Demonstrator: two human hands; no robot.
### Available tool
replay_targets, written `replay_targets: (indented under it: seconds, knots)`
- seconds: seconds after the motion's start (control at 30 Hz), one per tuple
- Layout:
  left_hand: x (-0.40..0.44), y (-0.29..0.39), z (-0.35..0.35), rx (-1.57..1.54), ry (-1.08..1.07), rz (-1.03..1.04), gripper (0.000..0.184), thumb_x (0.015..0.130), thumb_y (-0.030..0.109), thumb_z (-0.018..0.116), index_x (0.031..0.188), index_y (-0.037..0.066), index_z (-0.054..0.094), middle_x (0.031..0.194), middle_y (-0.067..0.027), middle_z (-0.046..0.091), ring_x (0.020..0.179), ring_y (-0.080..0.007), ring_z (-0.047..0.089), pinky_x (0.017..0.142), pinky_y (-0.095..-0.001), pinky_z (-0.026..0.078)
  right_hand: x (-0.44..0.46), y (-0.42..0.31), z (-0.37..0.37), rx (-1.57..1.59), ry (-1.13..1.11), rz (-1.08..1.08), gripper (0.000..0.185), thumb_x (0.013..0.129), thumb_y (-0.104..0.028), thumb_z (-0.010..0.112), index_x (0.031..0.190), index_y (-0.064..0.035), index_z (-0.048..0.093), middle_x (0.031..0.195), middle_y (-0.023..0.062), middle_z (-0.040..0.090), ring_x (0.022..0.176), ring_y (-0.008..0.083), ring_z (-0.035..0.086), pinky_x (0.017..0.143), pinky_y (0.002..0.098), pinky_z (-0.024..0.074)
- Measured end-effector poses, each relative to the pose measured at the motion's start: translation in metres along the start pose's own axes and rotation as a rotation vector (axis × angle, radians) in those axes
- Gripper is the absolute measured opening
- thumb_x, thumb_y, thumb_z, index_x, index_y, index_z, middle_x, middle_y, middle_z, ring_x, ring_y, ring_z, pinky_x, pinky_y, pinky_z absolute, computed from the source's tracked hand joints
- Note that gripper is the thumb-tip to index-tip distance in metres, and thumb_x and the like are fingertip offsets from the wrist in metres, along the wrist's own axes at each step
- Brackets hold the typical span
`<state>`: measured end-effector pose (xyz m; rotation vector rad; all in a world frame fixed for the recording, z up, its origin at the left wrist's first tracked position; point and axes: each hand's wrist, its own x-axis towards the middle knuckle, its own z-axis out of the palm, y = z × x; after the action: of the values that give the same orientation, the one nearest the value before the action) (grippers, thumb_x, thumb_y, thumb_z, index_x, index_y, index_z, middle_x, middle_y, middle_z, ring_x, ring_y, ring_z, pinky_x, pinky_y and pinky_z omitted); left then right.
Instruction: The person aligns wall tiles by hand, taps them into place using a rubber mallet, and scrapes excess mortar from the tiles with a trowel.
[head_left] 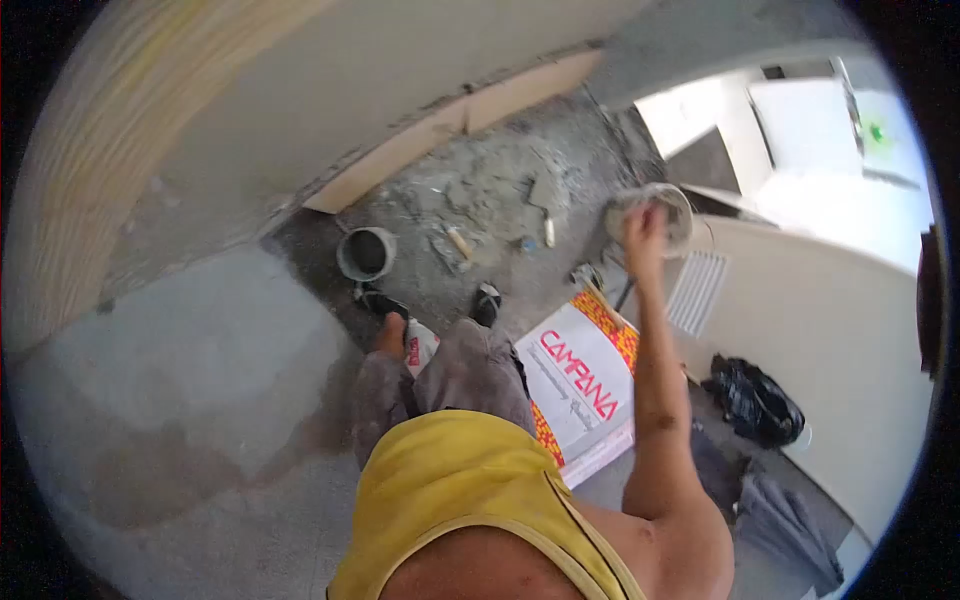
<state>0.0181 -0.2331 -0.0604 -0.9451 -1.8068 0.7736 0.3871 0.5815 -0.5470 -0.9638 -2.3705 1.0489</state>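
Observation:
My right arm reaches forward, and my right hand (pixel 645 228) is over a whitish bucket (pixel 683 212) at the right. Motion smears the fingers, so whether they hold anything does not show. My left hand is out of the frame. Below the right hand lies a white, red and yellow carton printed CAMPANA (pixel 575 375), beside my legs. A trowel with a pale handle (pixel 549 232) rests on the mortar-smeared floor (pixel 480 185). Left of it is another tool with a light wooden handle (pixel 459 242), near a small blue item (pixel 527 244).
A dark bucket (pixel 368 254) stands before my left foot. Beige skirting tiles (pixel 400 155) line the wall base. At the right are a white floor grate (pixel 698 292), a black plastic bag (pixel 755 402), grey cloth (pixel 785 520) and a large pale panel (pixel 800 330).

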Motion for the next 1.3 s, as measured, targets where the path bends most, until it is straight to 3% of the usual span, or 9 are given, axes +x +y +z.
replay_targets:
  seconds: [0.07, 0.33, 0.43, 0.6, 0.83, 0.87, 0.9, 1.07, 1.3]
  knots:
    - [-0.03, 0.05, -0.009, -0.094, -0.102, -0.141, 0.052, 0.111, 0.031, 0.037, 0.15, -0.004, 0.04, 0.156, -0.0278, 0.035, 0.143, -0.043, 0.037, 0.121, -0.0583, 0.025, -0.103, 0.096, -0.018, -0.398, -0.249, 0.34, 0.029, 0.097, -0.028, 0.064, 0.106, -0.0016, 0.056, 0.096, 0.0236, 0.069, 0.088, 0.0422, 0.068, 0.081, 0.049, 0.0527]
    - [-0.124, 0.183, -0.05, -0.239, -0.367, -0.433, 0.051, 0.11, 0.029, 0.039, 0.149, -0.003, 0.042, 0.155, -0.0263, 0.038, 0.142, -0.0415, 0.039, 0.121, -0.0566, 0.027, -0.316, 0.156, -0.081, -0.388, -0.76, 1.129, 0.045, 0.089, -0.039, 0.068, 0.104, 0.0027, 0.063, 0.08, 0.0183, 0.072, 0.072, 0.0278, 0.072, 0.066, 0.0429, 0.0567]
    - [-0.153, 0.211, -0.06, -0.24, -0.424, -0.477, 0.05, 0.11, 0.029, 0.039, 0.149, -0.003, 0.042, 0.154, -0.0258, 0.039, 0.141, -0.0409, 0.04, 0.121, -0.056, 0.028, -0.34, 0.233, -0.082, -0.447, -0.714, 0.954, 0.044, 0.087, -0.042, 0.069, 0.099, 0.0006, 0.067, 0.08, 0.0166, 0.072, 0.067, 0.0235, 0.071, 0.059, 0.0408, 0.0559]
    - [-0.188, 0.246, -0.081, -0.18, -0.518, -0.467, 0.05, 0.109, 0.028, 0.04, 0.148, -0.003, 0.043, 0.153, -0.0249, 0.041, 0.141, -0.0399, 0.041, 0.12, -0.0549, 0.028, -0.271, 0.277, -0.078, -0.621, -0.781, 1.092, 0.056, 0.084, -0.041, 0.073, 0.13, -0.0109, 0.064, 0.127, 0.0186, 0.069, 0.121, 0.0341, 0.065, 0.101, 0.0447, 0.0512]
    - [-0.162, 0.236, -0.093, 0.028, -0.585, -0.462, 0.049, 0.108, 0.027, 0.042, 0.148, -0.002, 0.045, 0.151, -0.0237, 0.044, 0.14, -0.0385, 0.043, 0.12, -0.0534, 0.03, -0.232, 0.48, -0.042, -0.763, -0.623, 0.97, 0.073, 0.079, -0.038, 0.084, 0.138, -0.0086, 0.054, 0.131, 0.0208, 0.066, 0.121, 0.0387, 0.063, 0.102, 0.0485, 0.0508]
    - [-0.151, 0.223, -0.106, 0.085, -0.586, -0.465, 0.049, 0.108, 0.027, 0.042, 0.148, -0.002, 0.045, 0.151, -0.0235, 0.044, 0.14, -0.0383, 0.043, 0.12, -0.0532, 0.03, -0.246, 0.533, -0.039, -0.784, -0.483, 0.485, 0.075, 0.078, -0.031, 0.086, 0.141, -0.0068, 0.052, 0.126, 0.021, 0.068, 0.115, 0.0398, 0.066, 0.1, 0.0471, 0.0529]
    - [-0.149, 0.207, -0.122, 0.142, -0.588, -0.467, 0.048, 0.108, 0.026, 0.042, 0.147, -0.002, 0.045, 0.151, -0.0233, 0.045, 0.139, -0.0381, 0.043, 0.12, -0.053, 0.03, -0.21, 0.521, -0.04, -0.748, -0.678, 0.879, 0.079, 0.076, -0.028, 0.088, 0.142, -0.0049, 0.051, 0.128, 0.0213, 0.066, 0.118, 0.0383, 0.064, 0.102, 0.0453, 0.0521]
    - [-0.097, 0.171, -0.145, 0.31, -0.596, -0.455, 0.048, 0.108, 0.025, 0.043, 0.147, -0.001, 0.046, 0.15, -0.0224, 0.047, 0.139, -0.0371, 0.044, 0.12, -0.0519, 0.031, -0.212, 0.625, -0.021, -1.124, -0.723, 0.6, 0.057, 0.086, -0.025, 0.07, 0.138, -0.0148, 0.051, 0.13, 0.0131, 0.062, 0.125, 0.0369, 0.057, 0.095, 0.0517, 0.0542]
    - [-0.056, 0.12, -0.156, 0.437, -0.609, -0.408, 0.047, 0.107, 0.024, 0.044, 0.146, -0.001, 0.048, 0.148, -0.0212, 0.049, 0.138, -0.0357, 0.046, 0.12, -0.0504, 0.032, -0.204, 0.69, 0.031, -1.042, -0.8, 0.581, 0.047, 0.089, -0.03, 0.063, 0.132, -0.0122, 0.053, 0.11, 0.0189, 0.072, 0.103, 0.0433, 0.069, 0.089, 0.0543, 0.0551]
